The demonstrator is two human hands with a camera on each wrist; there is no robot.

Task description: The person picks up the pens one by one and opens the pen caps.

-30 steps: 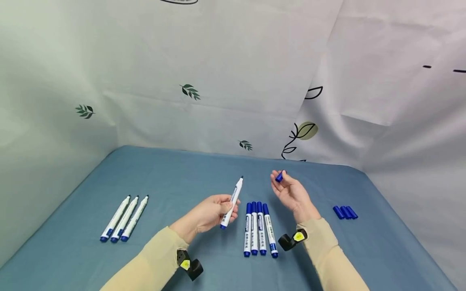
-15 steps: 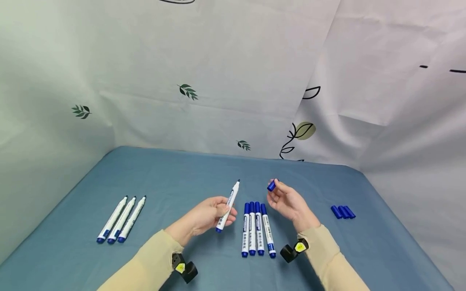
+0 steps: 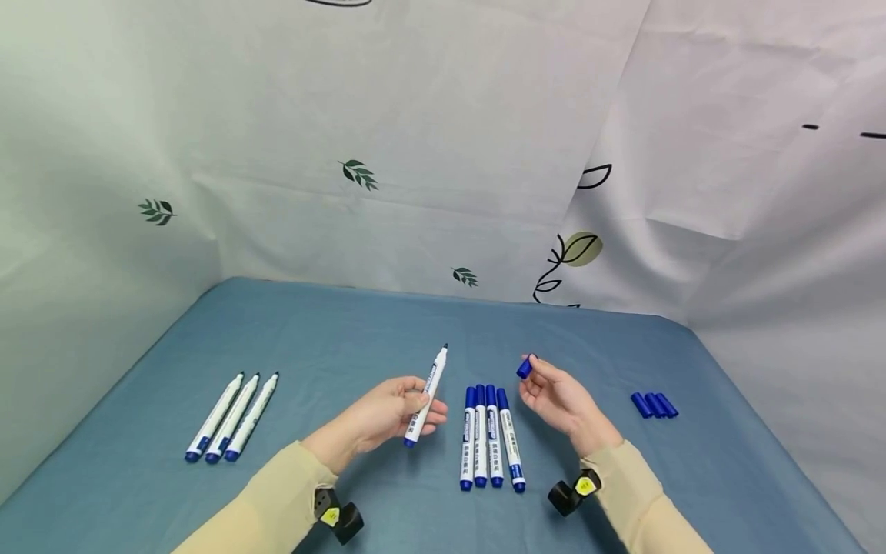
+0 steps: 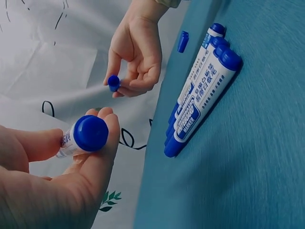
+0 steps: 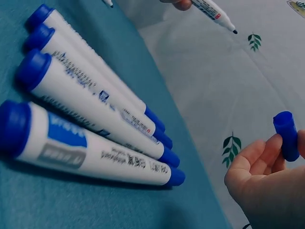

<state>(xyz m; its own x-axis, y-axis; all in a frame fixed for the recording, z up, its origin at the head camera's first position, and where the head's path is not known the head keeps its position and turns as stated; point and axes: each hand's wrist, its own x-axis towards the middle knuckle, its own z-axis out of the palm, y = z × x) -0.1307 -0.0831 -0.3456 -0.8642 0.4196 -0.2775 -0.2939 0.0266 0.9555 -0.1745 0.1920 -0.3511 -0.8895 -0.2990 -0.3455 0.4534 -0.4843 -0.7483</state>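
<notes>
My left hand (image 3: 391, 412) pinches an uncapped whiteboard marker (image 3: 427, 394) between thumb and fingers, its dark tip pointing up and away. In the left wrist view the blue end (image 4: 92, 133) of that marker faces the camera. My right hand (image 3: 564, 400) holds a blue cap (image 3: 526, 367) between thumb and fingertips; its hollow mouth shows in the left wrist view. The cap and the marker are apart. Between the hands, several capped markers (image 3: 493, 435) lie side by side on the blue cloth, blue caps toward the back.
Three uncapped markers (image 3: 231, 418) lie slanted at the left of the blue cloth (image 3: 332, 331). Three loose blue caps (image 3: 654, 405) lie together at the right. A pale printed curtain (image 3: 415, 115) hangs behind the table.
The left hand, with the marker, has moved a little left and down. The right hand has lowered and its fingers have closed more around the cap. The markers on the cloth stay put.
</notes>
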